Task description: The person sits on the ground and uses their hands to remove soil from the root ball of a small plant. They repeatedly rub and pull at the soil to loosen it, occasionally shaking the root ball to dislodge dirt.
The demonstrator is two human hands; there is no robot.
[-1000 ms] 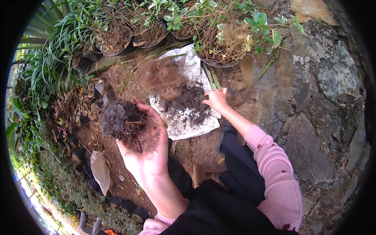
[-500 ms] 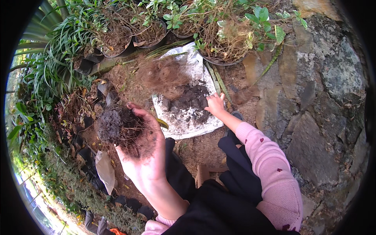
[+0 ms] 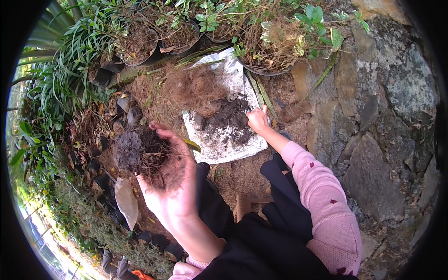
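Observation:
My left hand (image 3: pixel 175 179) is raised, palm up, and cupped around a clump of dark soil (image 3: pixel 133 148). Brown root-like fibres trail from the clump across the palm. Farther off, a white sheet (image 3: pixel 254 144) lies on the ground with loose dark soil (image 3: pixel 232 114) spread over it. At the right side of that soil is my right hand (image 3: pixel 258 120), its fingers curled in and one digit sticking up. Whether it pinches any soil is hidden. A tangle of brown fibre (image 3: pixel 193 86) sits on the sheet's far left part, beside the soil.
Black plant pots (image 3: pixel 182 44) with leafy stems line the far side. A wall of large stones (image 3: pixel 380 175) rises on the right. Low plants and dark stones edge the left, near a pale flat piece (image 3: pixel 127 203). Long green leaves (image 3: pixel 261 93) lie beside the sheet.
My right hand has shifted slightly right, and its outstretched fingers have curled in. The left hand with the clump of soil stays almost in place.

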